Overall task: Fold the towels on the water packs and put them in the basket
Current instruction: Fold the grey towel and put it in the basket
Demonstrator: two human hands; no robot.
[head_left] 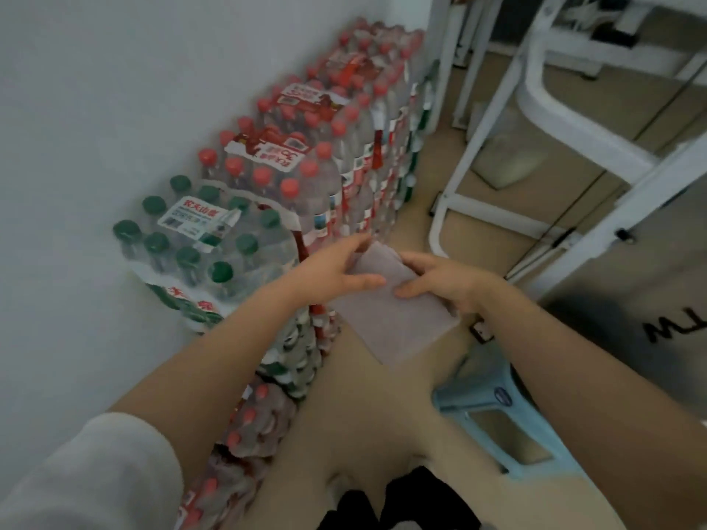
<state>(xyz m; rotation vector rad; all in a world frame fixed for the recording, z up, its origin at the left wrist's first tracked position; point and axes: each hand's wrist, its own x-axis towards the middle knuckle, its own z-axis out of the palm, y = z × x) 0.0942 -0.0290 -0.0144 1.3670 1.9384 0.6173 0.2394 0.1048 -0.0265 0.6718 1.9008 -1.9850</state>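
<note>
The left hand [336,271] and the right hand [440,281] hold a folded towel [394,323] between them, fingers pinching its top edge. The towel hangs just beside the water packs [267,177], above the floor [382,407].

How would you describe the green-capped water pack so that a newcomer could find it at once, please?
Follow the row of shrink-wrapped water packs along the white wall to its near end. The green-capped pack sits there, left of the person's left hand; it alone on top has green caps, its neighbours red.
</note>
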